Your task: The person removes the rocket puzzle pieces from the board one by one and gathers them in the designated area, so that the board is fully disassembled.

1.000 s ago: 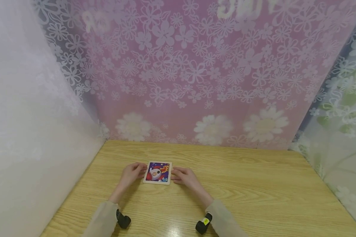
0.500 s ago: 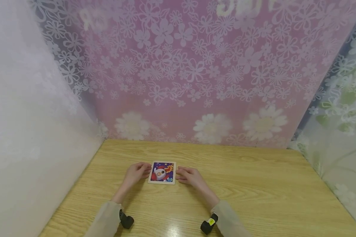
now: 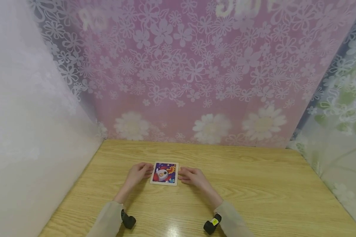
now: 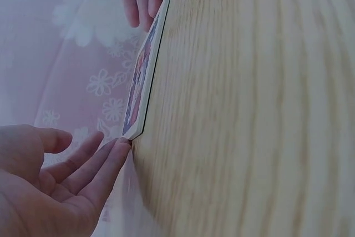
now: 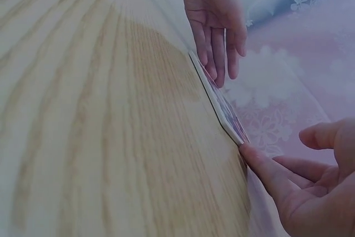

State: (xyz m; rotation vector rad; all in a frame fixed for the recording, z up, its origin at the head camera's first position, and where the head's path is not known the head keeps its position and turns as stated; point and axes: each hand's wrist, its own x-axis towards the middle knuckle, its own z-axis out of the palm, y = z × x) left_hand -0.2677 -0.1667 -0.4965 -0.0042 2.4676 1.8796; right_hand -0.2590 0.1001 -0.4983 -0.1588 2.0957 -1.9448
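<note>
Now: thin, rigid-looking square board point(image 3: 164, 173), pale-bordered with a purple rocket picture, lies on the yellow wood-grained table point(image 3: 255, 184) between bare left hand point(image 3: 137, 173) and bare right hand point(image 3: 193, 176). Both hands have fingers extended, thumbs clear, nothing gripped; fingertips touch opposite edges, presumably bracing it from both sides.

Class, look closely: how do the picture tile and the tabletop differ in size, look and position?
Size: the picture tile is far smaller than the tabletop.
Look: the picture tile shows a colourful rocket scene within a pale border; the tabletop has yellowish wood grain.
Position: the picture tile lies between the left hand and right hand, while the tabletop spreads well beyond both.
Shared: both look flat.
</note>
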